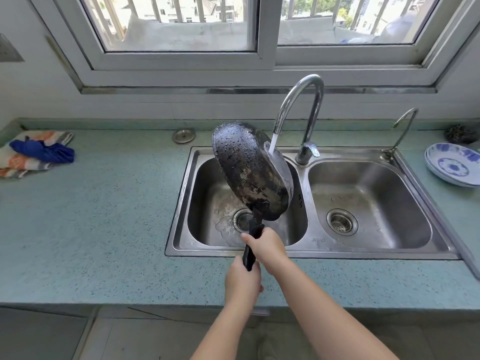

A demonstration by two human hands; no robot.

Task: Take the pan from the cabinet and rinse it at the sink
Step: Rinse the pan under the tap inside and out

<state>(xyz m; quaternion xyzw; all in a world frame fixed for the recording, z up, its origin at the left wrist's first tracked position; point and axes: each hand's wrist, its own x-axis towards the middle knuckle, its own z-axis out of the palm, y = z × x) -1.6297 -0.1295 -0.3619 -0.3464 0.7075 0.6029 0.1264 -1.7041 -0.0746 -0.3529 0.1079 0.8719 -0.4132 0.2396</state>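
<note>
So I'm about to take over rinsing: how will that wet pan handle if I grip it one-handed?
Probably front-heavy: the pan hangs tilted far out from its thin handle, and both the left hand and right hand grip it. Likely slippery, since droplets cover its underside and the tap is running. It looks rigid, not fragile.

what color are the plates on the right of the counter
White with a blue pattern; the plates show in the head view, at its right edge.
</note>
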